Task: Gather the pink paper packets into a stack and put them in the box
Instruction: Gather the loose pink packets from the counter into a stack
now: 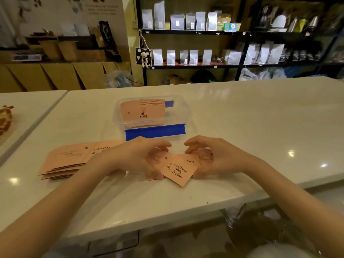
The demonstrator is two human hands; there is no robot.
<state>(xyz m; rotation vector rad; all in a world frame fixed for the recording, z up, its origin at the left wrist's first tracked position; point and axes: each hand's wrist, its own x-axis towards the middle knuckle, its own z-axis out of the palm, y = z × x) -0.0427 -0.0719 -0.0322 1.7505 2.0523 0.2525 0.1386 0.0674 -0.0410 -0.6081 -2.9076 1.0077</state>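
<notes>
Several pink paper packets (pixel 176 169) printed with a coffee cup lie fanned out on the white counter between my hands. My left hand (pixel 137 157) cups their left side and my right hand (pixel 210 155) cups their right side, fingers curled onto the paper. A second loose pile of pink packets (pixel 68 161) lies to the left, partly hidden by my left forearm. Just behind my hands stands a clear plastic box (pixel 186 110) with blue clips, holding a stack of pink packets (pixel 142 109).
The white counter (pixel 242 127) reaches far to the right and ends close to my body. A second table (pixel 28 103) adjoins on the left, with a brown patterned item (pixel 5 118) on it. Shelves of bags stand behind the counter.
</notes>
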